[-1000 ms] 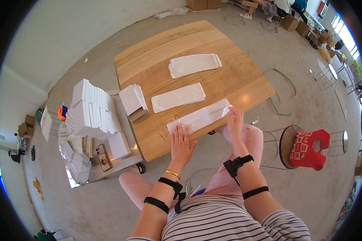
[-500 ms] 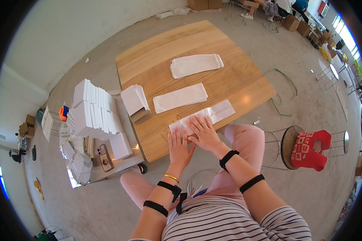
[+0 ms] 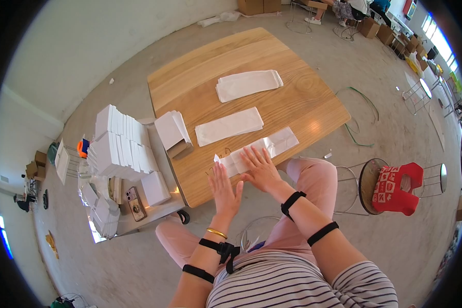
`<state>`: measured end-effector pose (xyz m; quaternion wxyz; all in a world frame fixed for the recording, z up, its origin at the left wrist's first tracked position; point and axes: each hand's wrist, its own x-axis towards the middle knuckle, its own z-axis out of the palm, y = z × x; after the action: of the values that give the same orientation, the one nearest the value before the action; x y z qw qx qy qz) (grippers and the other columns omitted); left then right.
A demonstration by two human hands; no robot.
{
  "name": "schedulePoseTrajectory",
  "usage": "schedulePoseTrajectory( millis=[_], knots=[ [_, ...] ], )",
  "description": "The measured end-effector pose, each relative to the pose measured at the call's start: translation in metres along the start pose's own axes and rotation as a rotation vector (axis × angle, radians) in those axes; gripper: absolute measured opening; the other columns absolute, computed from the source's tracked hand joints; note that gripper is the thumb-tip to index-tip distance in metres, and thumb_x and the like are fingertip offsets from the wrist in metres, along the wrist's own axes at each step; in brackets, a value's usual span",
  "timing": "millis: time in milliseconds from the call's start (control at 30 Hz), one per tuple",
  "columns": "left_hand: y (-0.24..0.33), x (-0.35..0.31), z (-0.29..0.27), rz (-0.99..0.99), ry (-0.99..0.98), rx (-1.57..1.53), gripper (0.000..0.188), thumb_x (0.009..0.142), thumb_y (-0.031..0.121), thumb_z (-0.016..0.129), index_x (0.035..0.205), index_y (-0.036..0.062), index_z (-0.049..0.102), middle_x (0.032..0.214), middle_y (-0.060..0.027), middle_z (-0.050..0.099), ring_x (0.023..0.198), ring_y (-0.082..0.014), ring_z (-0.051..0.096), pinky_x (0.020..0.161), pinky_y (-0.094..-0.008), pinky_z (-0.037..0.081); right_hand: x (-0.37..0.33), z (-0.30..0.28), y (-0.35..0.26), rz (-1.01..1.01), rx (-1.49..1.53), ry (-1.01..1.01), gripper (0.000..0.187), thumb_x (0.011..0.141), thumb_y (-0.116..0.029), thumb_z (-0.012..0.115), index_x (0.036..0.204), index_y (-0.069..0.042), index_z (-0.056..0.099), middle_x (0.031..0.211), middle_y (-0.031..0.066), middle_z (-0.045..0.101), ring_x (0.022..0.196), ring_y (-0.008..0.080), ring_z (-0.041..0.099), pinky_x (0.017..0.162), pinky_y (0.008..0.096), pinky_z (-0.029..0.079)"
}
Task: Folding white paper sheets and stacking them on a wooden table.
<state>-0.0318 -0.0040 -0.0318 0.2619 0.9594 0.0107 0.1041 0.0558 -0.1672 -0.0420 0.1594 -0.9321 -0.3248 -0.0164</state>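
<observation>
A long white strip (image 3: 282, 141), paper or thin film with a sheen, lies along the table's near edge. My right hand (image 3: 261, 168) presses on it, palm down with its fingers spread. My left hand (image 3: 224, 192) rests at the strip's left end, fingers stretched out and thumb apart. That end turns up in a small corner by the left fingertips. Thin dark loops (image 3: 224, 152) lie beside the strip. Farther back are a stack of white strips (image 3: 230, 126) and, behind it, another white stack (image 3: 249, 84). Neither hand grips anything.
White folded cartons (image 3: 172, 128) sit at the wooden table's (image 3: 292, 108) left edge. A metal cart (image 3: 161, 208) on the left carries tall stacks of white boxes (image 3: 120, 146) and a phone (image 3: 135, 204). At right, a red bag (image 3: 395, 190) rests on a stool. People sit far off.
My left hand has drawn slightly back and left from the strip, and the strip's left corner now stands up. The right hand stays nearly in place.
</observation>
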Motion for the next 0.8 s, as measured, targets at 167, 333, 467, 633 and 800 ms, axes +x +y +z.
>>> schedulePoseTrajectory(
  millis=[167,333,467,633,800],
  knots=[
    [0.033,0.026,0.003,0.1,-0.105,0.004,0.081,0.101,0.045,0.043,0.155,-0.0052,0.009,0.162,-0.0268,0.011,0.152,-0.0382,0.009,0.121,-0.0537,0.006,-0.011,-0.035,0.027,0.197,0.061,0.14,0.064,0.103,-0.048,0.038,0.155,-0.013,0.029,0.163,0.0097,0.023,0.151,0.0311,0.016,0.122,0.0515,0.008],
    [0.052,0.042,0.033,0.149,-0.163,0.111,0.082,0.1,0.045,0.046,0.153,-0.0087,0.014,0.161,-0.027,0.014,0.151,-0.0384,0.01,0.121,-0.0531,0.008,-0.033,-0.059,0.051,0.323,0.147,0.217,0.06,0.104,-0.045,0.037,0.153,-0.01,0.034,0.16,0.0123,0.03,0.151,0.0326,0.018,0.121,0.0532,0.009],
    [0.064,0.045,0.047,0.129,-0.204,0.181,0.082,0.099,0.046,0.049,0.151,-0.0103,0.02,0.16,-0.0266,0.018,0.151,-0.0381,0.012,0.122,-0.0515,0.01,-0.046,-0.062,0.06,0.371,0.204,0.238,0.057,0.105,-0.044,0.036,0.15,-0.009,0.039,0.158,0.013,0.034,0.15,0.0331,0.02,0.12,0.0535,0.01],
    [0.062,0.045,0.056,0.153,-0.195,0.21,0.083,0.097,0.048,0.051,0.15,-0.0095,0.023,0.16,-0.0247,0.02,0.15,-0.0368,0.015,0.122,-0.0515,0.011,-0.045,-0.058,0.058,0.366,0.269,0.264,0.05,0.105,-0.039,0.038,0.14,-0.006,0.052,0.152,0.0146,0.042,0.147,0.0338,0.026,0.119,0.054,0.015],
    [0.067,0.048,0.057,0.176,-0.176,0.173,0.084,0.096,0.048,0.052,0.15,-0.0093,0.024,0.16,-0.0254,0.021,0.15,-0.0378,0.016,0.121,-0.0517,0.012,-0.044,-0.057,0.058,0.354,0.283,0.28,0.047,0.105,-0.037,0.04,0.136,-0.005,0.055,0.148,0.0157,0.045,0.144,0.0348,0.031,0.118,0.0537,0.019]
  ],
)
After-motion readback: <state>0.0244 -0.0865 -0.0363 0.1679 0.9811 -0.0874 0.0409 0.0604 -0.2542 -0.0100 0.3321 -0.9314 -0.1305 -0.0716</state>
